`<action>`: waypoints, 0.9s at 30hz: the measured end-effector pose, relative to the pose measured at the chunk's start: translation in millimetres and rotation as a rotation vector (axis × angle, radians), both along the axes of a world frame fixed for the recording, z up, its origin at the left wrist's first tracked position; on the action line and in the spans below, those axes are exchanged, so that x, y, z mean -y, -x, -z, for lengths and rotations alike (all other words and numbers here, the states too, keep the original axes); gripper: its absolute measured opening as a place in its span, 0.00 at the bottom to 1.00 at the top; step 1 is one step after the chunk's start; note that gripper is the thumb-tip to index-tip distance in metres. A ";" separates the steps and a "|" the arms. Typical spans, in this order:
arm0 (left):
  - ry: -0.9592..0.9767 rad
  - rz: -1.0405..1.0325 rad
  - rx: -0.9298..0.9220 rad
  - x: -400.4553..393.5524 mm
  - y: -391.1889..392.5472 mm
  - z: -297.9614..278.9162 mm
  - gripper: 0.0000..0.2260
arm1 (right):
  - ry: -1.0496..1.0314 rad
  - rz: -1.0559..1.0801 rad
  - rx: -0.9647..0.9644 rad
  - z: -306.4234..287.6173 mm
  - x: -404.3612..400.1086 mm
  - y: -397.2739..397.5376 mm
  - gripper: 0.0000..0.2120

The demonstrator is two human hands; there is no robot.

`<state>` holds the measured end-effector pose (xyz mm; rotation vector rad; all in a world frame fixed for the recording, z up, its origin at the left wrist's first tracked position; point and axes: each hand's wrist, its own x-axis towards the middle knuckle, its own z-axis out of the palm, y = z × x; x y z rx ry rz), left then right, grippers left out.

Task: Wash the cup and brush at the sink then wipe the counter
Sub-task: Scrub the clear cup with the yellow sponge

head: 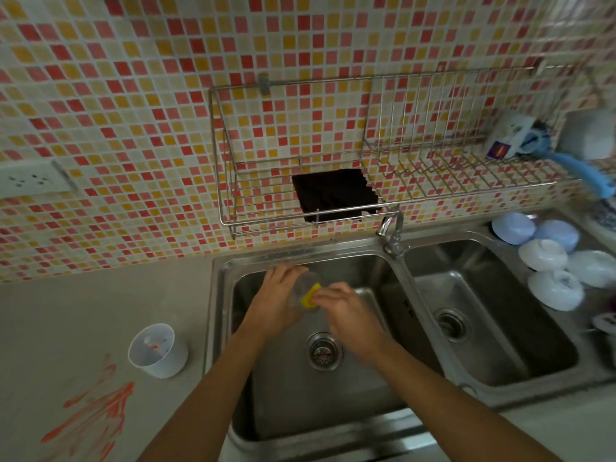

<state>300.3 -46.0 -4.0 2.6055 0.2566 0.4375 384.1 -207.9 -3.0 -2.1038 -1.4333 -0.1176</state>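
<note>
Over the left basin of the steel sink (393, 281), my left hand (276, 295) grips a clear cup (305, 286) that is tilted toward the right. My right hand (346, 306) pinches a yellow sponge (310, 296) and presses it against the cup's mouth. A white cup (158, 350) with orange stains inside stands upright on the grey counter (83, 311), left of the sink. Orange smears (96, 415) streak the counter in front of it. A blue-handled brush (580, 166) lies at the right end of the wire rack.
A wire dish rack (333, 208) hangs on the tiled wall with a dark cloth (333, 195) draped in it. The tap (391, 233) stands between the two basins. Several white and pale blue bowls (546, 255) lie upside down right of the right basin. A wall socket (30, 180) sits at the left.
</note>
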 end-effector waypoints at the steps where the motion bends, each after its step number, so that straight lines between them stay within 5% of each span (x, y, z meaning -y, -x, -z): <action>1: 0.008 -0.011 -0.001 0.4 -1.6 -0.2 0.34 | 0.029 -0.002 0.083 -2.8 1.3 -8.0 0.24; 4: 0.037 -0.043 -0.023 0.0 -5.7 -2.0 0.35 | 0.066 -0.004 0.097 -3.3 -0.6 -9.9 0.26; 10: 0.091 -0.142 -0.080 -7.5 17.4 12.6 0.39 | 0.036 0.055 -0.144 -25.7 -3.1 -7.7 0.15; 19: 0.177 -0.240 -0.014 -23.4 27.8 0.0 0.41 | -0.471 0.123 -0.224 -122.8 -55.3 -26.8 0.09; 27: 0.099 -0.326 -0.020 -26.4 23.1 -10.3 0.39 | -0.124 0.119 -0.159 -130.2 -143.9 -58.8 0.09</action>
